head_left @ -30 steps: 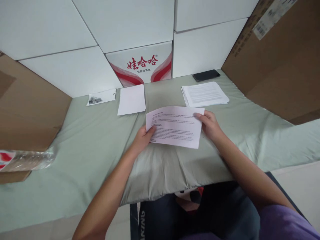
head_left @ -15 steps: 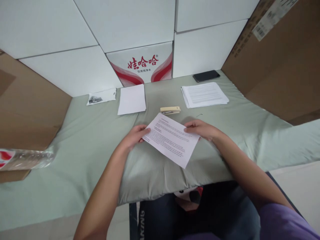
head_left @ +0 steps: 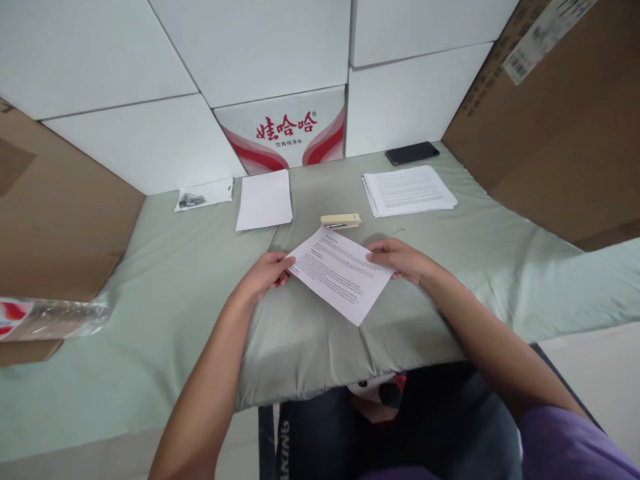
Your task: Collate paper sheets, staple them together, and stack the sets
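Between my two hands is a printed sheet of paper (head_left: 340,277), turned at an angle with its text side up; whether more sheets lie under it I cannot tell. My left hand (head_left: 273,272) pinches its left corner, thumb on top. On the right edge, my right hand (head_left: 397,259) grips it the same way, fingers beneath. Just beyond the sheet's far corner lies a cream stapler (head_left: 341,221) on the green cloth. A stack of printed papers (head_left: 410,191) lies behind my right hand, and a pile of blank-looking white paper (head_left: 265,200) behind my left.
A black phone (head_left: 413,153) lies at the back right. A clear packet with dark small items (head_left: 203,195) is at the back left. White boxes (head_left: 295,127) wall off the back; cardboard boxes (head_left: 560,133) flank the sides. A plastic bottle (head_left: 60,319) lies far left.
The sheet's near corner has moved slightly left and away from me, and both hands have shifted a little left with it. The stapler and the paper stacks stay put.
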### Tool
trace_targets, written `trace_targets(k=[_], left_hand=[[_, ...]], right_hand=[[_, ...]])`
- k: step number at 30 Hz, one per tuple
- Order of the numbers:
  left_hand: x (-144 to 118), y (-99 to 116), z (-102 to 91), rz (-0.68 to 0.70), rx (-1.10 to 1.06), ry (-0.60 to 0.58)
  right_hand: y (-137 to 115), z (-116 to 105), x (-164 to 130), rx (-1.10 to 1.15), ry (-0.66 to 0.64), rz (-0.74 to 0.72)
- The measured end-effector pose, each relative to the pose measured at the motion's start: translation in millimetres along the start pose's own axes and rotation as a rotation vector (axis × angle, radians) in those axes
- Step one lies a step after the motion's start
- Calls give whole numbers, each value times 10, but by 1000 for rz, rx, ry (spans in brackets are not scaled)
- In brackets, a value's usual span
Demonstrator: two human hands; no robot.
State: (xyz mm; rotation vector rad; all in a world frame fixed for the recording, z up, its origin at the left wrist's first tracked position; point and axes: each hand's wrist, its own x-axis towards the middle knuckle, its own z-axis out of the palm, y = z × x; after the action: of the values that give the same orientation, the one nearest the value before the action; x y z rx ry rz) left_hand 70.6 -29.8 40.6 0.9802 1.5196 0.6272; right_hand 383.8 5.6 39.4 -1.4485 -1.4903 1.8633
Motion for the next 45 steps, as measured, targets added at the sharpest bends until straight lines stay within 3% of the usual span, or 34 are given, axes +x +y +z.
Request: trace_targets(k=[8, 13, 15, 20, 23, 26, 30, 33, 45], left_hand=[[35, -5, 82, 50, 54, 79], [53, -25, 79, 71, 52, 81], [67, -36, 79, 82, 52, 81], [100, -64, 66, 99, 58, 77], [120, -85, 59, 108, 71, 73], [133, -96, 65, 105, 79, 86], [131, -88, 81, 94, 76, 95], [122, -80, 86, 93, 74, 96], [130, -95, 80, 98, 78, 90]], right_hand=[[-16, -23, -8, -177, 76, 26], [-77, -90, -99, -650, 522, -137], [-174, -53, -175, -808, 617, -179], [-601, 201, -245, -983, 582, -280], [-853, 295, 7, -979, 524, -366], [-1003, 303, 498, -899, 547, -412], [-1023, 373, 1189, -839, 625, -387], [-962, 489, 1503, -885, 616, -348], [-821, 619, 1652, -1023, 615, -286]])
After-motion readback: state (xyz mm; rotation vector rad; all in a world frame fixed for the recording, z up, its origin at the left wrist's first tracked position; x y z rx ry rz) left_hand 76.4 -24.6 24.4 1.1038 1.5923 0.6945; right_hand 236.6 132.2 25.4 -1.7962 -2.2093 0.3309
